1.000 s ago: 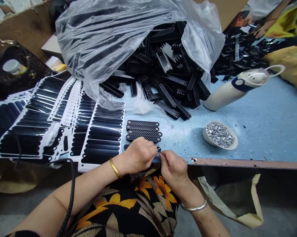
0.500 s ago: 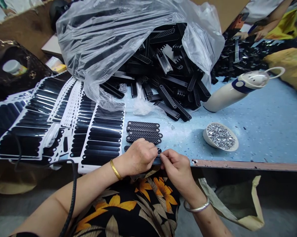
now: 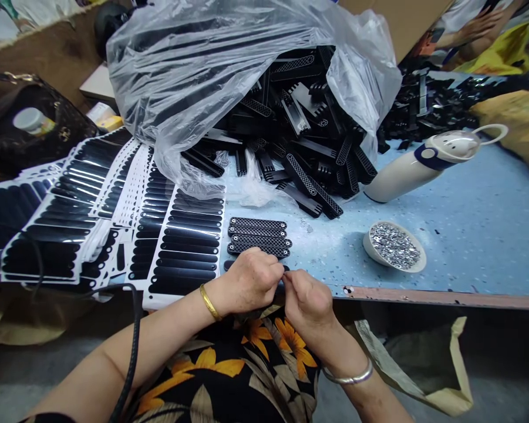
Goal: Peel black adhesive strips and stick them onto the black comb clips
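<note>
My left hand (image 3: 255,281) is closed over a dark, flat strip-shaped piece (image 3: 228,265) at the table's front edge. Most of that piece is covered by my fist, with only its ends showing. My right hand (image 3: 309,298) pinches close beside my left fingers, at the right end of the piece. Whatever sits between those right fingertips is hidden. Just beyond my hands, several black bars with a mesh pattern (image 3: 259,237) lie side by side. To their left are sheets of black rounded stickers (image 3: 185,235).
A clear plastic bag (image 3: 189,76) spills black plastic parts (image 3: 290,129) at the back. On the right stand a white bottle (image 3: 400,170) and a bowl of small metal pieces (image 3: 394,247). A handbag (image 3: 26,117) rests at left; another person's hand (image 3: 479,24) shows far right.
My right hand has moved slightly left and turned, its fingertips now closer to my left fist. A dark end with a shiny spot, visible before, is now mostly covered.
</note>
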A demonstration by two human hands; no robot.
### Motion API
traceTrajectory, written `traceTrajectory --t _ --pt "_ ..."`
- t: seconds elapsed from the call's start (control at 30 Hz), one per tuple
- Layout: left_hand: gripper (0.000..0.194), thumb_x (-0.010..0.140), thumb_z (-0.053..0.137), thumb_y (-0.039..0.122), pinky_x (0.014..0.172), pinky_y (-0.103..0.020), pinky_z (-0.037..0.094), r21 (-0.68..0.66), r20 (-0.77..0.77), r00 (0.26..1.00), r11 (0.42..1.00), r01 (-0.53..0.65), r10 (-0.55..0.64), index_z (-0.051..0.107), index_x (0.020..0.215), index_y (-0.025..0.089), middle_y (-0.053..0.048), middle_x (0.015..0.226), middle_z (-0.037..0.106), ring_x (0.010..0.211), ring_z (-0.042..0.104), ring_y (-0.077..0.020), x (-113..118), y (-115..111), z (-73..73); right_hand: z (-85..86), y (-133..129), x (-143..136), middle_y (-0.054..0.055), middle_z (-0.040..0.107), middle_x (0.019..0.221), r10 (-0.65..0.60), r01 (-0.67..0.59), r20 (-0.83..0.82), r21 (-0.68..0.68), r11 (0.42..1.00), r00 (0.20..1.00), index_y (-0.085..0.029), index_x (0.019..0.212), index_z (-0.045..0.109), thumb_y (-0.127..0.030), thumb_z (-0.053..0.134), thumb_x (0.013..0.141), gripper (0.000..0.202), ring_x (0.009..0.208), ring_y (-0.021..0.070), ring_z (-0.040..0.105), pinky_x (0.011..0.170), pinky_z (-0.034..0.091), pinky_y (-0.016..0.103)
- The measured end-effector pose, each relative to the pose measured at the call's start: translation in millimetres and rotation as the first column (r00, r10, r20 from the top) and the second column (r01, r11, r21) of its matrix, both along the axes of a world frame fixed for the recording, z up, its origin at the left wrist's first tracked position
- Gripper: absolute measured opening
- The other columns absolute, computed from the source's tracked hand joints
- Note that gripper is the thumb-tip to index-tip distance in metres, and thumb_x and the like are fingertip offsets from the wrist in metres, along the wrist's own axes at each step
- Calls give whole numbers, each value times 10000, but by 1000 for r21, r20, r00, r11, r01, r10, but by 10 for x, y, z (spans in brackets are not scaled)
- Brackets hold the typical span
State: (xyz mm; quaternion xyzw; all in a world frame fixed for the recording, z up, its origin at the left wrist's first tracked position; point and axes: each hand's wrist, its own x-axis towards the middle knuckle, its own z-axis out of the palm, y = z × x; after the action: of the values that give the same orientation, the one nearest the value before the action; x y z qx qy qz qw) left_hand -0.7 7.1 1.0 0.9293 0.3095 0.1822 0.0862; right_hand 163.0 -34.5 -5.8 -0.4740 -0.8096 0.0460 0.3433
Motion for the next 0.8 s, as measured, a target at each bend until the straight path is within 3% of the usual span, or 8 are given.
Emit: traceTrajectory --t 0.17,0.33,0.53,0.8 --pt "213 897 491 145 612 -331 408 8 11 1000 1000 -28 28 581 705 166 -35 683 623 640 585 -172 6 -8 -11 130 -80 157 -7 532 628 -53 41 -75 -151 988 996 -192 794 586 -122 468 954 210 554 137 541 549 415 250" --pt "212 899 502 147 620 -331 399 36 34 999 999 -25 23 568 700 173 -28 692 622 647 583 -167 2 -9 -49 128 -108 179 -15 507 554 -70 67 -40 -84 994 997 -191 676 586 -108 487 910 267 497 125 512 498 382 245" --pt "203 903 498 146 611 -335 384 40 54 998 999 -16 14 571 715 171 -24 695 619 647 580 -169 -3 -11 -64 119 -65 147 -1 546 563 -50 49 -23 -64 997 998 -165 738 667 -100 498 908 249 499 124 537 498 397 236" --pt "176 900 492 133 621 -340 387 19 23 1000 1000 10 -11 568 744 161 -40 719 617 674 580 -180 -12 -8 -34 157 -10 187 -13 488 534 -33 35 28 -68 997 999 -174 683 653 -102 506 889 263 466 123 488 481 353 248"
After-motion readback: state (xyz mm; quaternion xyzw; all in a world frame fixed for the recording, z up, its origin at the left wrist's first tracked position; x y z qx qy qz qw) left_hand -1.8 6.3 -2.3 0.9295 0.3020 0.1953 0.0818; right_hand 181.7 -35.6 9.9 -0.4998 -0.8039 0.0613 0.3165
